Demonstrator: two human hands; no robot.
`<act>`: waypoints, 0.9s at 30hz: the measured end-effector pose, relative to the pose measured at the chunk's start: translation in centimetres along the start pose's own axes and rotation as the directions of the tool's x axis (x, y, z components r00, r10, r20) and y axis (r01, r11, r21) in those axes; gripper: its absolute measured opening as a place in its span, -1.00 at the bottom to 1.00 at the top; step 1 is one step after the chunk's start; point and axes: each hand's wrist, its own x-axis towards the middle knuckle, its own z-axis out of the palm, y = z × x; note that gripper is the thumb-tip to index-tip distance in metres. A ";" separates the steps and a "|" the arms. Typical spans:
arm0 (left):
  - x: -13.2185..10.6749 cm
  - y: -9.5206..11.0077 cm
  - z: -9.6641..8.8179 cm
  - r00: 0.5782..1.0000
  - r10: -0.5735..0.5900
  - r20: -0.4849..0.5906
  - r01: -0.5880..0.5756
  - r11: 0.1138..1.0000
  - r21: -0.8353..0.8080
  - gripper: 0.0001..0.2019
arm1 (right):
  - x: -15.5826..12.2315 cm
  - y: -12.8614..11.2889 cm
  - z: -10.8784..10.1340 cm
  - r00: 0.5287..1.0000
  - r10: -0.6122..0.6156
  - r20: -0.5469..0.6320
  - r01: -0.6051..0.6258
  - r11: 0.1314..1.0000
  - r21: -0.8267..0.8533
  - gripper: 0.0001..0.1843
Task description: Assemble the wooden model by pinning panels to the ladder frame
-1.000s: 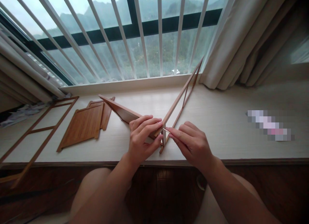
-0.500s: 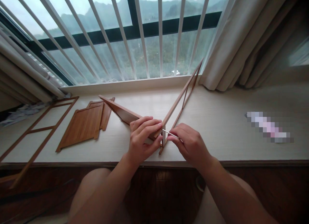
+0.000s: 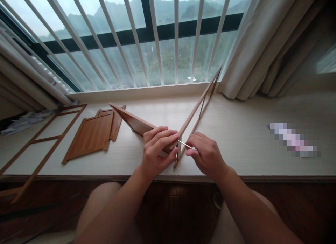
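My left hand [image 3: 159, 147] is closed around the near end of a brown wooden panel [image 3: 136, 123], which stands on its edge and slants away to the left. Its fingertips lie where the panel meets an upright wooden frame [image 3: 197, 109] that slants away to the right; the two form a V. Between the fingers of my right hand [image 3: 206, 151] is a thin silver rod that looks like a hex key [image 3: 186, 145]. The rod's tip touches the frame's near upright beside my left fingertips. Whether it sits in a screw is too small to see.
On the pale window ledge [image 3: 236, 132], two flat wooden panels [image 3: 88, 135] overlap at the left. Farther left, a ladder-like wooden frame [image 3: 49, 138] sticks out past the ledge's front edge. A blurred-out item [image 3: 292, 139] lies at the right. White bars [image 3: 176, 44] and curtains [image 3: 252, 55] stand behind.
My right hand has shifted slightly along the rod, showing a little more of it. The whole view has moved slightly; the panel and frame hold their positions.
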 end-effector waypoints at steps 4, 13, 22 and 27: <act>0.1 0.0 0.0 1.000 0.008 -0.002 -0.008 1.000 0.000 -0.63 | -0.4 -0.3 0.5 0.999 0.032 0.001 -0.032 0.999 0.043 -0.57; -0.1 0.0 0.1 1.000 0.010 -0.008 -0.010 1.000 0.004 -0.63 | -1.4 -3.2 2.6 0.917 0.398 -0.022 -0.346 0.824 0.449 -0.43; 0.0 -0.2 0.3 1.000 0.013 -0.015 -0.013 1.000 0.011 -0.62 | -1.2 -1.5 1.6 0.981 0.192 -0.018 -0.179 0.941 0.286 -0.48; -0.1 -0.2 0.3 1.000 0.005 -0.015 -0.005 1.000 0.024 -0.64 | -1.4 -1.5 1.5 0.983 0.176 -0.044 -0.160 0.957 0.242 -0.57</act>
